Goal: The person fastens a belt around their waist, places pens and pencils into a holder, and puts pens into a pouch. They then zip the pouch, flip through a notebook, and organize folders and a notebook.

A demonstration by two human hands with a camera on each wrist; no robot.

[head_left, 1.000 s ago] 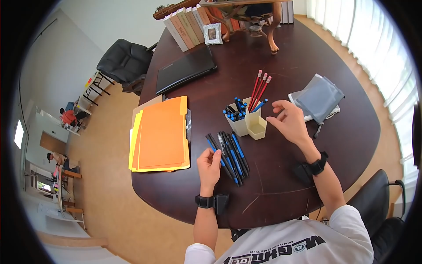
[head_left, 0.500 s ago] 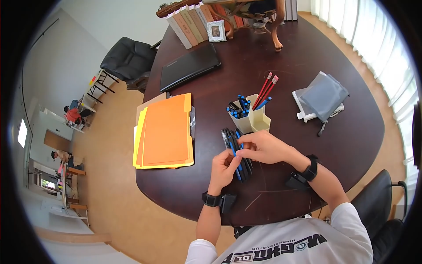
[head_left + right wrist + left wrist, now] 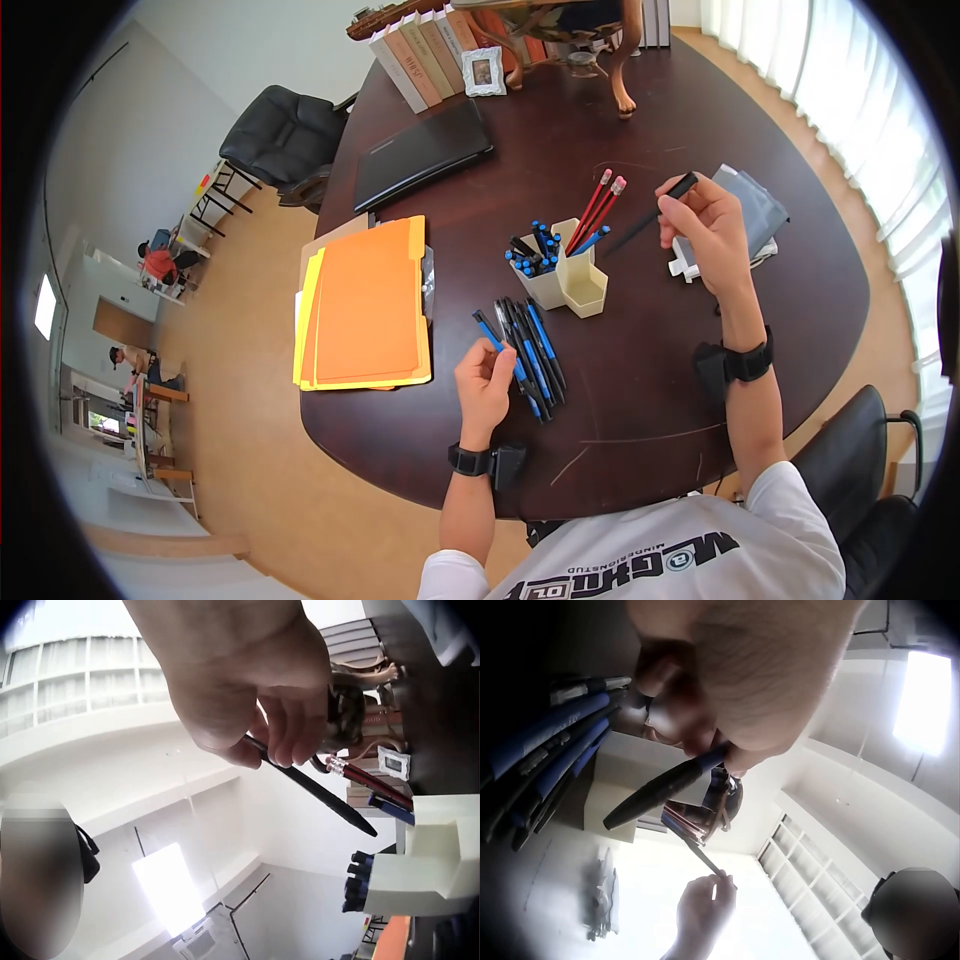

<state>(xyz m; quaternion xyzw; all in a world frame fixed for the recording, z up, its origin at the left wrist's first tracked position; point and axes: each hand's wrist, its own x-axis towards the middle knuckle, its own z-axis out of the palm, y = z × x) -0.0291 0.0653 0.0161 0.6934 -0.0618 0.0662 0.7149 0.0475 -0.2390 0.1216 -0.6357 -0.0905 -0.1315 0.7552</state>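
My right hand (image 3: 715,232) is raised to the right of the cream hexagonal pen holder (image 3: 584,293), pinching a black pen (image 3: 322,796) that slants down toward the holder. My left hand (image 3: 482,393) pinches a blue and black pen (image 3: 656,796) at the left side of several loose pens (image 3: 540,345) lying on the desk. Black pens with blue ends (image 3: 540,248) fill the holder's left compartment. Red pencils (image 3: 600,212) and a blue pen stand in the rear one. The front compartment is empty.
Orange and yellow folders (image 3: 372,310) lie on the left of the dark desk (image 3: 640,400), below a closed laptop (image 3: 425,155). A grey pouch (image 3: 755,205) sits at the right. Books (image 3: 425,60), a picture frame (image 3: 484,74) and a wooden-legged stand (image 3: 622,85) are at the back.
My empty right hand came over to the left hand at the pens, then moved back up and right holding a black pen. The left hand still holds a pen near the pile.
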